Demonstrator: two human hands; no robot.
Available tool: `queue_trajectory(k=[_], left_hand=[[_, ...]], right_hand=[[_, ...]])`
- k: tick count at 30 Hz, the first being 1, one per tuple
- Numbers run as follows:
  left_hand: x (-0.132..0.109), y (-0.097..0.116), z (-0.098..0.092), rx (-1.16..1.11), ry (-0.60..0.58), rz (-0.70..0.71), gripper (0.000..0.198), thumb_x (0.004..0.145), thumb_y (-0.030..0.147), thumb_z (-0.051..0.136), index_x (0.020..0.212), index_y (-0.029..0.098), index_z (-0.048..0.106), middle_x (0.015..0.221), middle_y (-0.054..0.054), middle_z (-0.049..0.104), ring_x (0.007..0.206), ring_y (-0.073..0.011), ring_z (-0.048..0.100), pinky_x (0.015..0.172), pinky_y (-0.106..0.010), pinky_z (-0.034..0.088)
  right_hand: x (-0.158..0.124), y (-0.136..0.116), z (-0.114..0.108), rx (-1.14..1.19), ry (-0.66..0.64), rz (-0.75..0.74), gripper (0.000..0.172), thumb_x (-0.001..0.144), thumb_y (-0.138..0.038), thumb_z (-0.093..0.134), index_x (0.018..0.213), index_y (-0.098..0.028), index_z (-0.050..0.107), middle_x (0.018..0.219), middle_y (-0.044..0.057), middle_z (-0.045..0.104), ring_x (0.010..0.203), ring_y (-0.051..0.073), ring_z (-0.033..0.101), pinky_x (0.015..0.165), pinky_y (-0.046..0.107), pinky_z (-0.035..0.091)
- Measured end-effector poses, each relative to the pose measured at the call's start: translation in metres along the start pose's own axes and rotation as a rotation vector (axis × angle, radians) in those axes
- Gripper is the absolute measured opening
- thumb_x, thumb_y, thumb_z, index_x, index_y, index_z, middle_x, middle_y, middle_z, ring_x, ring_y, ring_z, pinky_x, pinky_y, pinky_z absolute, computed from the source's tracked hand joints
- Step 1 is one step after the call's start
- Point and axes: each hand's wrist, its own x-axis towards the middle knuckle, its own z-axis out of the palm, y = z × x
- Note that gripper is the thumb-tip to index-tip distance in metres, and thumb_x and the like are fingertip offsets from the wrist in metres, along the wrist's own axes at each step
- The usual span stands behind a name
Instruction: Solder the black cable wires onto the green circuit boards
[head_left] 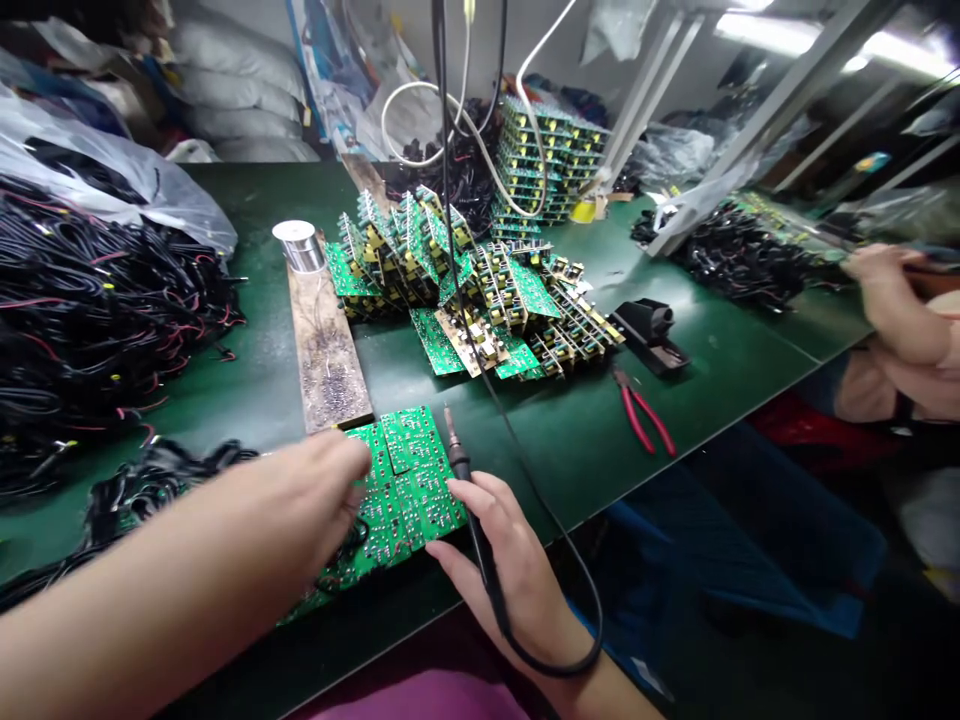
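Note:
My left hand (319,500) lies over the left side of a panel of green circuit boards (409,480) at the near edge of the green table (247,200); its fingers curl down onto the boards and their tips are hidden. My right hand (510,560) is closed round a black soldering iron (459,460), tip pointing away from me just right of the panel. The iron's black cable (559,560) loops past my wrist and rises overhead.
A heap of populated green boards (480,290) lies mid-table, a neat stack (544,160) behind it. Solder spool (298,245) and wooden strip (328,355) sit left of the heap. Black wire bundles (90,320) fill the left. Red-handled pliers (643,410), black stand (651,335). Another person's hand (892,300) works at right.

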Motion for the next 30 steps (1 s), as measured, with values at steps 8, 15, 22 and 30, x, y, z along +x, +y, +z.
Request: queue_trajectory(k=[8,15,22,30], left_hand=[[-0.007,-0.009,0.032,0.329,-0.275,0.062,0.046,0.087,0.002,0.048,0.113,0.015,0.083,0.112,-0.018,0.080,0.098,-0.0361,0.079,0.094,-0.053,0.067],[0.011,0.008,0.008,-0.047,-0.195,0.005,0.028,0.107,0.017,0.052,0.103,0.021,0.079,0.110,-0.009,0.081,0.098,-0.0263,0.077,0.092,-0.040,0.064],[0.021,0.011,0.000,0.047,-0.273,-0.050,0.037,0.107,0.009,0.053,0.118,0.026,0.084,0.125,-0.010,0.080,0.114,-0.0327,0.078,0.104,-0.052,0.065],[0.018,0.010,0.024,-0.015,-0.223,-0.099,0.035,0.101,0.008,0.047,0.105,0.022,0.079,0.103,-0.011,0.079,0.090,-0.0296,0.081,0.084,-0.043,0.068]], right_hand=[[0.010,0.009,-0.010,0.026,-0.009,-0.003,0.057,0.102,-0.015,0.081,0.155,-0.026,0.063,0.149,0.016,0.072,0.136,0.030,0.079,0.117,0.040,0.068],[0.067,-0.002,-0.010,0.130,-0.016,-0.065,0.034,0.111,-0.018,0.071,0.144,-0.022,0.073,0.140,0.013,0.077,0.129,0.024,0.080,0.115,0.034,0.065],[0.138,-0.021,-0.001,0.240,-0.071,-0.009,0.020,0.115,-0.028,0.064,0.129,-0.023,0.078,0.115,0.003,0.086,0.105,0.017,0.082,0.098,0.028,0.066],[0.176,-0.025,0.031,0.284,-0.136,0.037,0.019,0.112,-0.032,0.064,0.118,-0.022,0.079,0.108,0.003,0.085,0.097,0.018,0.081,0.091,0.030,0.066]])
